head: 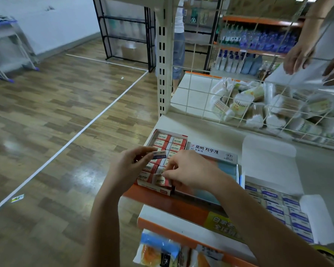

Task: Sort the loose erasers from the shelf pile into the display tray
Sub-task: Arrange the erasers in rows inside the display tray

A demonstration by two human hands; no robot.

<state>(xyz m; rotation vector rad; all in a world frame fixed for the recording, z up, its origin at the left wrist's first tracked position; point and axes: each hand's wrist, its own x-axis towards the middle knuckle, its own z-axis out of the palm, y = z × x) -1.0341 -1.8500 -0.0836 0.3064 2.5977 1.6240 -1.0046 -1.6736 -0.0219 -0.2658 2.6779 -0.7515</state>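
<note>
A display tray (178, 137) of red-and-white sleeved erasers sits at the left end of the white shelf. My left hand (127, 166) pinches a blue-sleeved eraser (159, 155) above the tray's middle. My right hand (189, 170) pinches a red-sleeved eraser (161, 179) standing tilted at the tray's near end. Part of the tray is hidden by my hands.
A light-blue eraser box (223, 170) with a Korean label lies right of the tray. Further right is an open box of blue-sleeved erasers (281, 207). A wire basket (278, 110) of cotton swabs sits behind. Another person's hands (301, 58) work at the upper right.
</note>
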